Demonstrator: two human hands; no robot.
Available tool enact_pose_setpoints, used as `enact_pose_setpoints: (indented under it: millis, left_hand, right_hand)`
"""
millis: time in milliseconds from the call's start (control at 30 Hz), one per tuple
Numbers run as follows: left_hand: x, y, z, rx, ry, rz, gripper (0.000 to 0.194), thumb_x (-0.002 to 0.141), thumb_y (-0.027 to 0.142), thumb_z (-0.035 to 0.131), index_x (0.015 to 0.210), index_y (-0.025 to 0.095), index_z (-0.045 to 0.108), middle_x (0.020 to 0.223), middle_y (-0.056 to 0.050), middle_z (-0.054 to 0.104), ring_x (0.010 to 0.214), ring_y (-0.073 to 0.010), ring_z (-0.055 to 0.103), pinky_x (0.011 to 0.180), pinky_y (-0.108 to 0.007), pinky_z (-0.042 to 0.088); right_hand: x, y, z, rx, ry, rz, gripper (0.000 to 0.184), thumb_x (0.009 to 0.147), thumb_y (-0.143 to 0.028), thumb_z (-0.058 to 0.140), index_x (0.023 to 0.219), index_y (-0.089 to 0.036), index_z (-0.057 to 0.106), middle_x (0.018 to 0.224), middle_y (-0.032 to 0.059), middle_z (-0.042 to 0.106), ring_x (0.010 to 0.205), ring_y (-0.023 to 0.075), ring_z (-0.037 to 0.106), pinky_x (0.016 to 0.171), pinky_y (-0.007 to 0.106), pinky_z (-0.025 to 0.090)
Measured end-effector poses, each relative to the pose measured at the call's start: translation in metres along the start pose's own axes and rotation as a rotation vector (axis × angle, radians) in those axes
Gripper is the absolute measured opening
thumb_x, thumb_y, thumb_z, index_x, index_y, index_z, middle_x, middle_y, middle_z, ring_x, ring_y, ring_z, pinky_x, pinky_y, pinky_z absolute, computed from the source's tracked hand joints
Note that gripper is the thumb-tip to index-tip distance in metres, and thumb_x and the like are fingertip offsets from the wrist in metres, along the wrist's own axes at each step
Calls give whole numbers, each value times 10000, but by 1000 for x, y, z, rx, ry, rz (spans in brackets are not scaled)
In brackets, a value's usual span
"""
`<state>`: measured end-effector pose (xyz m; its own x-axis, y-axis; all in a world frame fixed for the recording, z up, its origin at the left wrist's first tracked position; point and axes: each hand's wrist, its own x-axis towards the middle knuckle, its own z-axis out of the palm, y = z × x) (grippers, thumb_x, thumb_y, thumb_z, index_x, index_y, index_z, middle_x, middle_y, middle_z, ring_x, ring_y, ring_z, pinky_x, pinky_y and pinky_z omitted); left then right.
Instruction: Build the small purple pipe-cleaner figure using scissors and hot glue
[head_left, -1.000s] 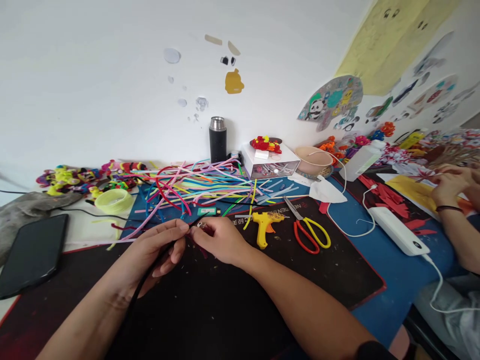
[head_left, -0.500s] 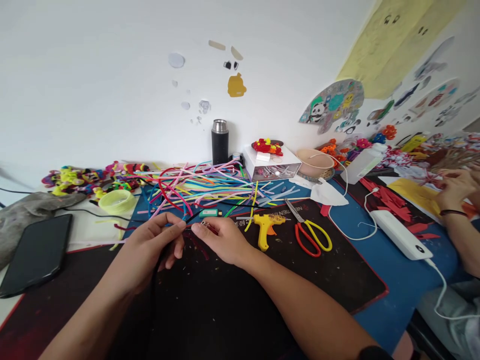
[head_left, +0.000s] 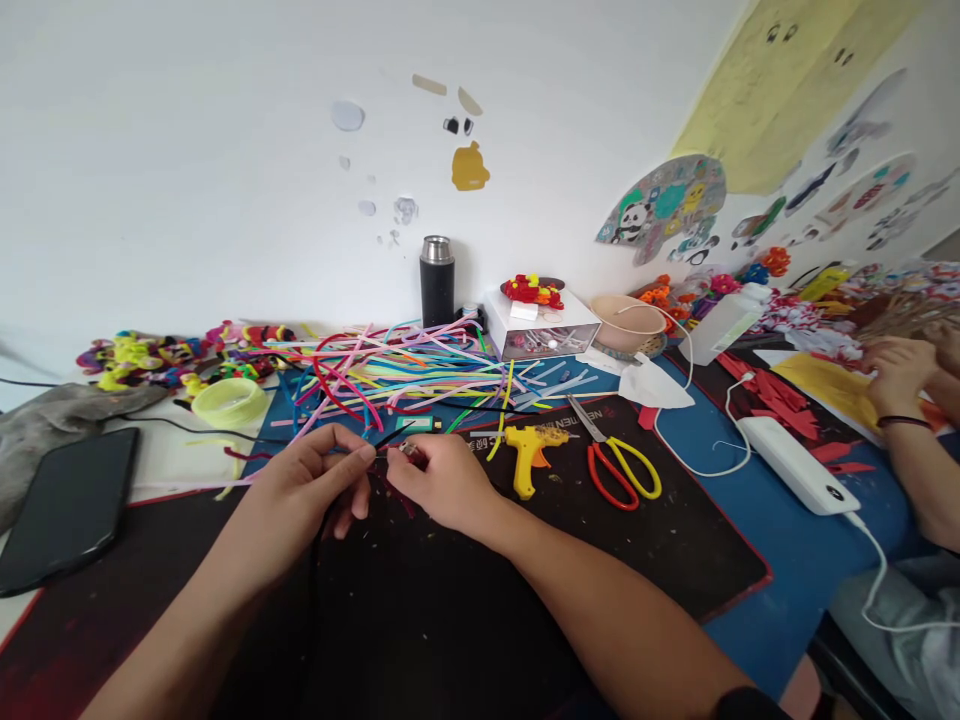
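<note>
My left hand (head_left: 315, 480) is closed in a pinch on a thin black cord (head_left: 396, 434). One end of the cord points up and right past the fingertips, and a dark length hangs below the palm. Close by on the right, my right hand (head_left: 444, 482) is closed, thumb against the forefinger, on a small shiny metal thing (head_left: 409, 450) mostly hidden by the fingers. The fingertips of both hands are a small gap apart, above the black mat (head_left: 420, 620). Behind them lies a heap of coloured pipe cleaners (head_left: 405, 365).
Right of my hands lie a yellow glue gun (head_left: 527, 455) and scissors (head_left: 615, 465). A black flask (head_left: 437, 285) and white box (head_left: 540, 325) stand behind. A phone (head_left: 71, 510) lies left. At right are a power bank (head_left: 799, 465) and another person's hands (head_left: 904, 375).
My fingertips have drawn slightly apart; the black cord's end stands out more plainly above them. The small metal thing has turned a little in my right hand. The view has shifted slightly.
</note>
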<state>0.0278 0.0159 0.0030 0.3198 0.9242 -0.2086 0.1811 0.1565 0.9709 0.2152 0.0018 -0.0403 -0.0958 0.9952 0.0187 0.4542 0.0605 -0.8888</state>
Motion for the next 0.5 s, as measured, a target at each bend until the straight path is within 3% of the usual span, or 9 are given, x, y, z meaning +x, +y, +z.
enact_pose_setpoints:
  millis: [500]
  left_hand:
    - [0, -1, 3, 134, 18, 83, 509, 787, 670, 906, 852, 228, 661, 537, -3, 693, 417, -146, 551, 446, -231, 409]
  right_hand:
    - [2, 4, 2, 57, 26, 29, 453, 1023, -370, 680, 647, -227, 472, 584, -60, 486, 598, 128, 421, 579, 307, 255]
